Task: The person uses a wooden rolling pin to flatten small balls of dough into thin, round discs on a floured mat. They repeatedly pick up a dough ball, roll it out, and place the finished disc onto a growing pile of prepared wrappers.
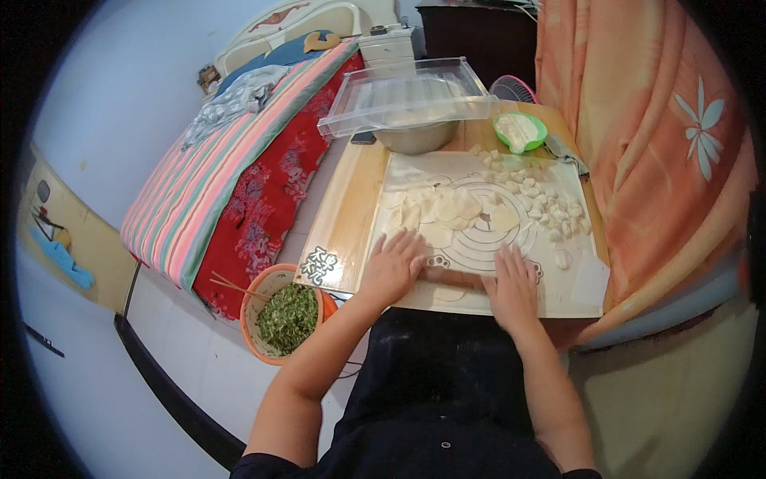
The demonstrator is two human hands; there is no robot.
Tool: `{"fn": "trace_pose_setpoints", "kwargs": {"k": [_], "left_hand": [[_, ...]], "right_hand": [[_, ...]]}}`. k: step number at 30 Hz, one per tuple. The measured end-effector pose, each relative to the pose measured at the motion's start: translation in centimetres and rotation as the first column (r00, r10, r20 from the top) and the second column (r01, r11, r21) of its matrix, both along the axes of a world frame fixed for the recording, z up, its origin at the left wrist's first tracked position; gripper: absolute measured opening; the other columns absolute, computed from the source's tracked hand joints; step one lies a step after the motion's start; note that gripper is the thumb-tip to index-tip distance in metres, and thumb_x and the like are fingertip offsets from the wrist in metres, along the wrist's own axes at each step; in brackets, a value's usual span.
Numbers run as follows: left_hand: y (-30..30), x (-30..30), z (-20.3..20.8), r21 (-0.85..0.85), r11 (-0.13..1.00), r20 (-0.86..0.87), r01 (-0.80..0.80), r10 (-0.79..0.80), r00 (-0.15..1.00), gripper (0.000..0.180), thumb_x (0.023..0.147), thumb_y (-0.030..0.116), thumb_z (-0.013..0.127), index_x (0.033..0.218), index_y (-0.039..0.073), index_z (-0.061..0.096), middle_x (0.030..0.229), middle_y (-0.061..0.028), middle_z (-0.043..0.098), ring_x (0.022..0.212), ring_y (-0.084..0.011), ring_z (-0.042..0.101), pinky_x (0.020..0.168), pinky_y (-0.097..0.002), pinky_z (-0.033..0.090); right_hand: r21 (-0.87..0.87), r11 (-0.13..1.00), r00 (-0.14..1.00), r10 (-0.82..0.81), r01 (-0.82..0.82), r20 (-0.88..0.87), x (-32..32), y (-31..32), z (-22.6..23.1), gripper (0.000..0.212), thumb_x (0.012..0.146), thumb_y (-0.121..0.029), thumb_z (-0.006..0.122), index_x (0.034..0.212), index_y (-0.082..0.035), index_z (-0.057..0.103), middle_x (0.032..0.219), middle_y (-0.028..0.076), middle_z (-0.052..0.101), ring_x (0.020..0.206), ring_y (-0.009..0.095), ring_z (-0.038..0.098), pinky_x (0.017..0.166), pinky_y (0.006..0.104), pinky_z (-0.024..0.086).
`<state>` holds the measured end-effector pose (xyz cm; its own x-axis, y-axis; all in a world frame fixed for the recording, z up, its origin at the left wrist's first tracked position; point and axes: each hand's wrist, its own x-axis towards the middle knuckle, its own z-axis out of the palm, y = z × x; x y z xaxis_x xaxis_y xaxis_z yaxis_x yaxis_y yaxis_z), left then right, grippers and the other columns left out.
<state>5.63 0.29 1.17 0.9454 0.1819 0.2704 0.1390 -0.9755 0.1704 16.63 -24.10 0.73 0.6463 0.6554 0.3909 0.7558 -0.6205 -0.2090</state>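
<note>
A brown rolling pin (453, 277) lies crosswise near the front edge of a white kneading mat (383, 299) printed with circles. My left hand (393, 263) rests flat over its left end, fingers stretched forward. Over the right end lies my right hand (512, 283), its fingers also extended and spread. Just below the pin, part of a dough wrapper (449, 294) shows. Beyond my left hand is a loose pile of round, thin dough wrappers (455, 206), and one wrapper (503, 218) sits on the printed circles. Several small dough pieces (550, 207) are scattered at the right.
A clear plastic lid (399, 96) covers a metal basin (416, 137) at the table's back. Beside it stands a green bowl of flour (519, 130). An orange bucket of chopped green filling (287, 319), with chopsticks, is at the lower left. An orange curtain (630, 160) hangs at right.
</note>
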Motion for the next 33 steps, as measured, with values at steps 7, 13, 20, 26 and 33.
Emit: {"fn": "trace_pose_setpoints", "kwargs": {"k": [7,13,20,26,33], "left_hand": [[-2.7,-6.7,-1.2,-0.015,0.998,0.018,-0.066,0.066,0.998,0.065,0.092,0.040,0.057,0.142,0.000,0.041,0.151,-0.0183,0.039,0.140,-0.0316,0.037,0.115,-0.0504,0.026],[-3.2,-5.9,-0.2,-0.001,1.000,-0.022,0.000,0.000,1.000,0.074,0.090,0.038,0.062,0.146,-0.001,0.034,0.153,-0.0217,0.032,0.140,-0.0376,0.034,0.115,-0.0511,0.025],[-5.7,-5.2,0.8,-0.087,0.988,0.043,0.129,-0.125,0.991,0.070,0.091,0.032,0.063,0.146,0.001,0.034,0.154,-0.0206,0.028,0.142,-0.0378,0.029,0.115,-0.0509,0.026],[-8.6,-4.3,-0.3,-0.188,0.965,0.054,0.184,-0.177,0.983,0.072,0.088,0.031,0.066,0.145,0.001,0.034,0.150,-0.0198,0.034,0.137,-0.0371,0.035,0.114,-0.0498,0.028],[-10.9,-2.2,-0.2,-0.116,0.954,-0.103,0.276,-0.288,0.952,0.072,0.089,0.035,0.063,0.148,0.007,0.034,0.152,-0.0155,0.035,0.142,-0.0349,0.031,0.115,-0.0510,0.026]], "right_hand": [[-0.252,0.930,0.955,0.222,-0.268,-0.197,-2.1,-2.8,2.9,0.074,0.093,-0.043,0.058,0.144,0.006,0.036,0.158,0.019,0.025,0.146,0.034,0.022,0.119,0.0467,0.016],[-0.130,0.963,0.967,0.220,-0.236,-0.129,-0.4,-2.8,1.1,0.077,0.089,-0.040,0.064,0.142,0.008,0.036,0.156,0.021,0.027,0.144,0.036,0.026,0.117,0.0477,0.021],[0.068,0.992,0.968,0.119,-0.107,-0.222,1.3,-3.1,1.8,0.039,0.077,-0.028,0.076,0.104,-0.005,0.059,0.111,0.008,0.058,0.110,0.029,0.053,0.093,0.0411,0.039],[0.086,0.996,0.997,0.023,-0.016,-0.074,0.6,-5.0,1.4,0.043,0.074,-0.018,0.077,0.109,-0.004,0.055,0.110,0.008,0.059,0.105,0.028,0.055,0.090,0.0405,0.039],[0.271,0.948,0.984,-0.145,0.169,-0.107,2.1,-5.2,0.4,0.043,0.070,-0.013,0.079,0.106,-0.006,0.057,0.101,0.010,0.062,0.098,0.031,0.057,0.086,0.0413,0.040]]}}
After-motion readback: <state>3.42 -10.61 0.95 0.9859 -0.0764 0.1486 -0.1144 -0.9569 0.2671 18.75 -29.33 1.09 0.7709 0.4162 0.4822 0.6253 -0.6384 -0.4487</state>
